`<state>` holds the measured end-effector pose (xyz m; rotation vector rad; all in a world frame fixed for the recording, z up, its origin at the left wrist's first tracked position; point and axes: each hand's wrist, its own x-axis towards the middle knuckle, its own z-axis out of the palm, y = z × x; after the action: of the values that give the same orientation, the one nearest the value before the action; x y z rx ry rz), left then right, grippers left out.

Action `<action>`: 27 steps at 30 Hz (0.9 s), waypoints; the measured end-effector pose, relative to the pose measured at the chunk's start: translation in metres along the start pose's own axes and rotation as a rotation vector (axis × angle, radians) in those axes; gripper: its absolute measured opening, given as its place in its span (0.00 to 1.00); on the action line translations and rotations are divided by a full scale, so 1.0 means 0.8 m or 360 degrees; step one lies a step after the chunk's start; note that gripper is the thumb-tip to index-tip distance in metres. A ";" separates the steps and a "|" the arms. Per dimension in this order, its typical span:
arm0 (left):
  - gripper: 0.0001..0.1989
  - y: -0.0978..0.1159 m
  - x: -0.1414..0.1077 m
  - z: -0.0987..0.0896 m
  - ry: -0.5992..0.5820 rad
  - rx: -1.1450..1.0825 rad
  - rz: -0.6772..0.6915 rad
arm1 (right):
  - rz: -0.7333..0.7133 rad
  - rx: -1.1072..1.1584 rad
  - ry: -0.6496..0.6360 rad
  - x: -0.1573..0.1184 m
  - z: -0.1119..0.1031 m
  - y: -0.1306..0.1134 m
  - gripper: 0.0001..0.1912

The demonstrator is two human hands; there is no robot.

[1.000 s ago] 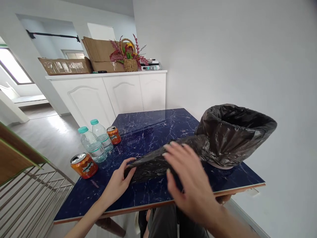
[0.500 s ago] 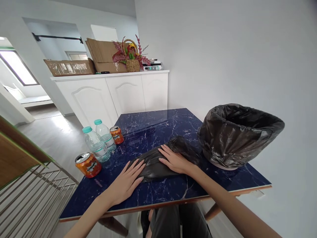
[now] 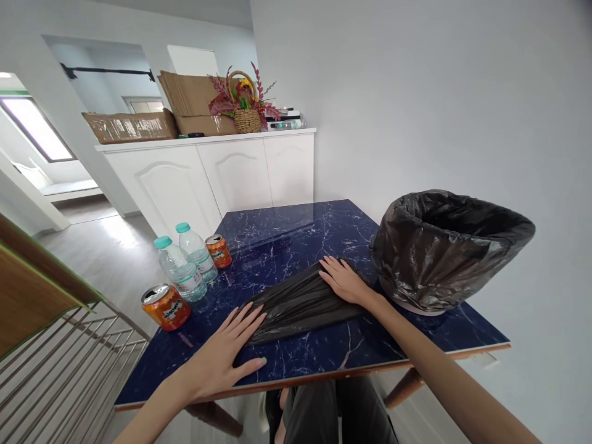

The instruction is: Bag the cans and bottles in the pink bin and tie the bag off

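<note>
A black plastic bag (image 3: 291, 302) lies flattened in a long strip across the dark blue marbled table (image 3: 282, 246). My left hand (image 3: 226, 348) rests on the bag's left end, palm down, fingers stretched and thumb spread over the tabletop. On its right end lies my right hand (image 3: 345, 280), also flat with the fingers extended; it covers part of that end. Just beyond my right hand stands a bin (image 3: 444, 259) lined with a black bag folded over its rim.
At the table's left side stand two orange drink cans (image 3: 166, 306) and two clear bottles (image 3: 185, 274) with teal caps. A metal rack (image 3: 106, 345) adjoins the left edge. Behind, a white cabinet (image 3: 171, 179) carries cardboard boxes (image 3: 198, 102) and a flower basket (image 3: 247, 120).
My right hand has slid right and away from me along the bag, which now lies flatter and more stretched. The left thumb has spread away from the bag toward the table's near edge.
</note>
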<state>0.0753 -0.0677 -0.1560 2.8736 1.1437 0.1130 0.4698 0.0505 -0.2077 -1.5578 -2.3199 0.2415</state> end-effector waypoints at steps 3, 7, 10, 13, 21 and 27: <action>0.52 0.019 -0.029 0.001 0.0093 0.0038 0.0033 | -0.0052 0.0020 0.0187 -0.031 -0.007 -0.030 0.36; 0.43 0.035 -0.067 -0.007 0.0187 0.0111 0.0118 | -0.0439 0.0224 0.0193 -0.089 -0.024 -0.083 0.33; 0.35 0.031 -0.085 -0.032 0.0186 0.0116 0.0308 | -0.0645 0.0445 -0.0070 -0.122 -0.038 -0.115 0.33; 0.27 0.032 -0.086 -0.068 0.0314 0.0075 0.0365 | -0.0679 0.0620 -0.0242 -0.139 -0.051 -0.142 0.38; 0.22 0.107 -0.010 -0.124 0.0938 0.0081 0.0368 | -0.0443 0.1467 -0.0047 -0.152 -0.038 -0.243 0.47; 0.33 0.136 0.059 -0.078 0.1309 0.0128 0.0132 | 0.0602 0.2349 0.0270 -0.130 -0.004 -0.228 0.34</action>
<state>0.1784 -0.1133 -0.0835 2.9928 1.0954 1.3755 0.3487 -0.1157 -0.1647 -1.0212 -1.0104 1.4116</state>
